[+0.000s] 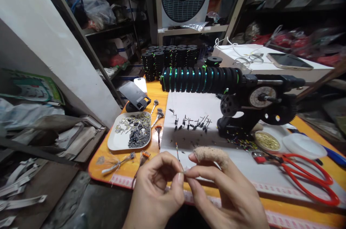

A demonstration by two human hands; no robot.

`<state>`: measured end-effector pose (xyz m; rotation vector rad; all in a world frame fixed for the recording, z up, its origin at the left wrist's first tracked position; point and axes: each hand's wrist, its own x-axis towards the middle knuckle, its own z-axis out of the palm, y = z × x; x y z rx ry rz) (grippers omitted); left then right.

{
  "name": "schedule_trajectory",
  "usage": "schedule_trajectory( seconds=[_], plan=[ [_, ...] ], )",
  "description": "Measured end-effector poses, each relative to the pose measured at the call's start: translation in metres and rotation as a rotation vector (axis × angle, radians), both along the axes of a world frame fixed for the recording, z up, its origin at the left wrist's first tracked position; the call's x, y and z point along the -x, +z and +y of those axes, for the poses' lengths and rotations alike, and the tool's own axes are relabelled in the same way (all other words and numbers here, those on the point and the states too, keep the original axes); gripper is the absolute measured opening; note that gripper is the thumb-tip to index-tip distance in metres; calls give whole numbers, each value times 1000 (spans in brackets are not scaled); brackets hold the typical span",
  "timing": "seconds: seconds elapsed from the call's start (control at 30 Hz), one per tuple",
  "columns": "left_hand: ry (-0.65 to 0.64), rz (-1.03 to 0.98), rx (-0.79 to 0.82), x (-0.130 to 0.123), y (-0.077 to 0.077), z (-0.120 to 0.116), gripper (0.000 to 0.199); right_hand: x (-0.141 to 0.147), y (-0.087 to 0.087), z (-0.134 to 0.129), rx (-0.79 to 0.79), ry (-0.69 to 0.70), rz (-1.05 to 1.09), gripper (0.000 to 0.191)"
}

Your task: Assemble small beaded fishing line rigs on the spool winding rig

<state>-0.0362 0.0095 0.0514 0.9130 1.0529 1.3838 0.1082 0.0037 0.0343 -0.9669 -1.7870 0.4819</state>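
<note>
My left hand (159, 189) is closed in a pinch on a thin stem with an orange tip (177, 147), low over the near edge of the table. My right hand (227, 185) meets it there, thumb and forefinger pinched at the same spot; what sits between those fingertips is too small to make out. Beige tape (212, 154) wraps one right finger. Beyond the hands, small black pieces with thin pins (194, 124) lie on a white sheet (169, 135). A white tray (113, 142) of small grey, black and yellowish parts stands to the left.
A black winding machine (259, 95) carries a row of black spools (200, 79) across the back. Red-handled scissors (308, 175) and a bowl of golden bits (267, 140) lie at right. Bundled wires (119, 163), a phone stand (135, 95) and stacked spools (148, 65) are at left and behind.
</note>
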Motion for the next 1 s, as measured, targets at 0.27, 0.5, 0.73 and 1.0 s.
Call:
schedule_trajectory(
  seconds=[0.27,0.5,0.73,1.0],
  plan=[
    [-49,3,-21,1,-5,-1,16,1,-1,6,375,160,309,20],
    [44,32,-60,-2,-5,0,18,3,0,6,380,115,392,17],
    [101,54,-99,-3,-4,-1,19,9,-5,4,237,39,322,17],
    [102,123,-115,-5,-7,-4,20,12,-3,6,128,17,176,18]
  ],
)
